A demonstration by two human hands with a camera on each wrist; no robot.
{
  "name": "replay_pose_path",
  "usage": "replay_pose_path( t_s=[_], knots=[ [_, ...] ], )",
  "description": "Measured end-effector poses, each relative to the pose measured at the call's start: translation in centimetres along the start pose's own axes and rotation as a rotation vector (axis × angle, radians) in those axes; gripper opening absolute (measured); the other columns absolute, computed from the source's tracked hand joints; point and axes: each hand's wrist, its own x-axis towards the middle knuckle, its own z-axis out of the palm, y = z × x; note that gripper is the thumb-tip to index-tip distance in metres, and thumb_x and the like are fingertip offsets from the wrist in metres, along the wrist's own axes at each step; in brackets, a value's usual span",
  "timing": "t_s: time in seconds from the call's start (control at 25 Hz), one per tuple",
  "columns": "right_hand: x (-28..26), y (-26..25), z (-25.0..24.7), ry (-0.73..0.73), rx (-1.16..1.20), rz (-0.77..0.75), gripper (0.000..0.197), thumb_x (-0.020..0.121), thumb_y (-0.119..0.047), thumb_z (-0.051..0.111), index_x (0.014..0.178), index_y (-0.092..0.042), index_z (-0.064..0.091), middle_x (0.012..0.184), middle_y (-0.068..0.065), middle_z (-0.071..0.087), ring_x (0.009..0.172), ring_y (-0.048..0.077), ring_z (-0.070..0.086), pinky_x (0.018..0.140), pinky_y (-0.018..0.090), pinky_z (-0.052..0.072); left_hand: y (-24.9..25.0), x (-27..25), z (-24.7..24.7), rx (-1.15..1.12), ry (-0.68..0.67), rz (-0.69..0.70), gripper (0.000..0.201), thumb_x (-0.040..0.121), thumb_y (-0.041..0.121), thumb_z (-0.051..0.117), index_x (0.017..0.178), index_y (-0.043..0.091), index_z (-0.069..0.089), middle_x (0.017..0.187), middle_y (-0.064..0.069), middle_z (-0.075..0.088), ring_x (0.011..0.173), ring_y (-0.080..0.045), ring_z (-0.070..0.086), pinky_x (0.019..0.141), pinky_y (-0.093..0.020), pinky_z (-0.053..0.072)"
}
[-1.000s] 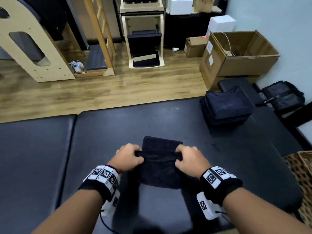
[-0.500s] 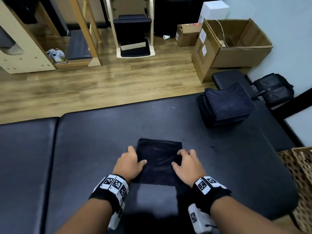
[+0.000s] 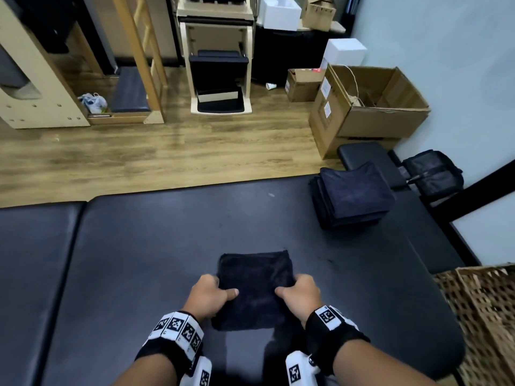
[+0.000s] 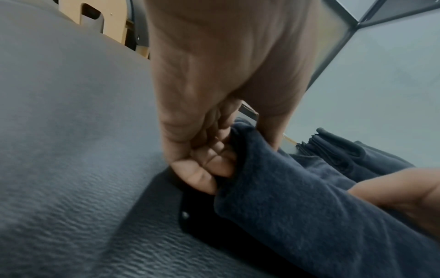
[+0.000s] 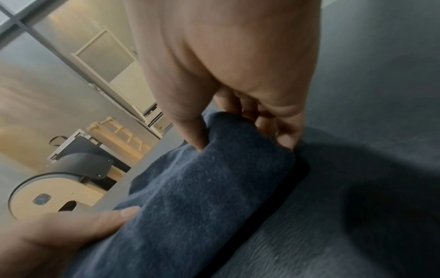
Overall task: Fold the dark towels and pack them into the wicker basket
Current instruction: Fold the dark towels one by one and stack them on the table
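A folded dark towel (image 3: 255,277) lies on the black padded table (image 3: 156,246) in front of me. My left hand (image 3: 211,295) grips its left edge, thumb on top and fingers curled under the fold (image 4: 262,188). My right hand (image 3: 299,293) grips the right edge the same way, thumb pressed into the cloth (image 5: 214,178). A stack of folded dark towels (image 3: 352,195) sits at the table's far right. The wicker basket (image 3: 485,310) stands below the table's right end, only partly in view.
Beyond the table's far edge is wooden floor with cardboard boxes (image 3: 370,107), a wooden chair frame (image 3: 220,65) and pale wooden equipment (image 3: 36,79). A black bag (image 3: 432,174) lies by the right wall. A second black pad (image 3: 33,274) adjoins on the left.
A second ago both hands brought a fold over the towel, then lay flat on it. Now they have slid to its sides and curled round the edges.
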Motion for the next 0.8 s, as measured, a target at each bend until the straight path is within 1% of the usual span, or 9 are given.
replay_pose_path(
  t_s=[0.12, 0.24, 0.28, 0.44, 0.52, 0.6, 0.68, 0.72, 0.8],
  knots=[
    [1.2, 1.6, -3.8, 0.004, 0.052, -0.046, 0.015, 0.069, -0.022, 0.072, 0.081, -0.015, 0.068, 0.075, -0.003, 0.073, 0.079, 0.018, 0.068, 0.076, 0.032, 0.058, 2.5, -0.4, 3.3, -0.096, -0.058, 0.013, 0.014, 0.08, 0.019, 0.076, 0.086, 0.01, 0.067, 0.076, -0.008, 0.072, 0.062, -0.02, 0.067, 0.045, -0.026, 0.049],
    [3.3, 3.9, -8.5, -0.004, 0.069, -0.075, 0.014, 0.07, -0.023, 0.075, 0.082, -0.018, 0.069, 0.077, -0.007, 0.074, 0.082, 0.017, 0.069, 0.08, 0.033, 0.057, 5.5, -0.6, 7.9, -0.16, -0.103, 0.038, 0.023, 0.078, 0.021, 0.075, 0.093, 0.005, 0.069, 0.085, -0.016, 0.075, 0.072, -0.031, 0.073, 0.057, -0.041, 0.056],
    [4.5, 4.8, -10.6, 0.0, 0.068, -0.089, 0.014, 0.071, -0.022, 0.076, 0.082, -0.019, 0.069, 0.078, -0.007, 0.074, 0.083, 0.017, 0.069, 0.081, 0.033, 0.057, 6.9, -0.6, 10.0, -0.168, -0.096, 0.055, 0.024, 0.078, 0.022, 0.076, 0.093, 0.006, 0.068, 0.085, -0.014, 0.076, 0.073, -0.03, 0.073, 0.059, -0.043, 0.056],
    [10.4, 8.2, -19.7, 0.045, 0.024, -0.176, 0.015, 0.075, -0.022, 0.078, 0.088, -0.02, 0.071, 0.084, -0.006, 0.075, 0.09, 0.02, 0.07, 0.083, 0.029, 0.053, 13.6, -0.3, 18.9, -0.136, 0.039, 0.109, 0.017, 0.081, 0.02, 0.078, 0.08, 0.015, 0.062, 0.073, 0.001, 0.068, 0.061, -0.014, 0.063, 0.056, -0.029, 0.05],
    [12.9, 9.2, -23.2, 0.073, -0.081, -0.235, 0.021, 0.077, -0.024, 0.078, 0.096, -0.019, 0.072, 0.093, 0.0, 0.076, 0.095, 0.024, 0.07, 0.081, 0.027, 0.05, 16.3, 0.1, 22.3, -0.116, 0.077, 0.11, 0.021, 0.079, 0.024, 0.079, 0.08, 0.017, 0.059, 0.074, 0.003, 0.066, 0.066, -0.015, 0.064, 0.065, -0.034, 0.055],
    [15.0, 10.4, -26.0, 0.107, -0.227, -0.321, 0.034, 0.08, -0.025, 0.078, 0.111, -0.015, 0.068, 0.106, 0.007, 0.071, 0.105, 0.03, 0.066, 0.088, 0.031, 0.05, 18.2, 0.2, 25.4, -0.076, 0.103, 0.093, 0.029, 0.076, 0.028, 0.08, 0.093, 0.018, 0.059, 0.088, 0.001, 0.069, 0.083, -0.02, 0.067, 0.082, -0.038, 0.057],
    [16.1, 11.0, -27.4, 0.139, -0.351, -0.428, 0.052, 0.082, -0.022, 0.076, 0.13, -0.014, 0.058, 0.118, 0.011, 0.058, 0.114, 0.033, 0.056, 0.099, 0.038, 0.048, 19.6, -0.2, 27.2, 0.012, 0.169, 0.122, 0.049, 0.078, 0.025, 0.078, 0.116, 0.017, 0.05, 0.108, -0.002, 0.068, 0.103, -0.026, 0.064, 0.091, -0.035, 0.051],
    [16.3, 11.1, -27.7, 0.149, -0.416, -0.507, 0.056, 0.082, -0.02, 0.075, 0.133, -0.015, 0.054, 0.119, 0.01, 0.053, 0.114, 0.033, 0.053, 0.1, 0.041, 0.048, 20.2, -0.5, 27.7, 0.072, 0.212, 0.155, 0.059, 0.079, 0.023, 0.076, 0.127, 0.019, 0.042, 0.117, -0.005, 0.065, 0.11, -0.029, 0.062, 0.093, -0.034, 0.049],
    [16.4, 10.9, -27.8, 0.131, -0.547, -0.702, 0.051, 0.079, -0.012, 0.07, 0.127, -0.016, 0.055, 0.118, 0.005, 0.046, 0.109, 0.029, 0.049, 0.093, 0.042, 0.052, 20.8, -0.8, 28.0, 0.225, 0.252, 0.212, 0.077, 0.081, 0.022, 0.072, 0.142, 0.027, 0.024, 0.13, -0.007, 0.051, 0.113, -0.035, 0.059, 0.094, -0.039, 0.048]
  ],
)
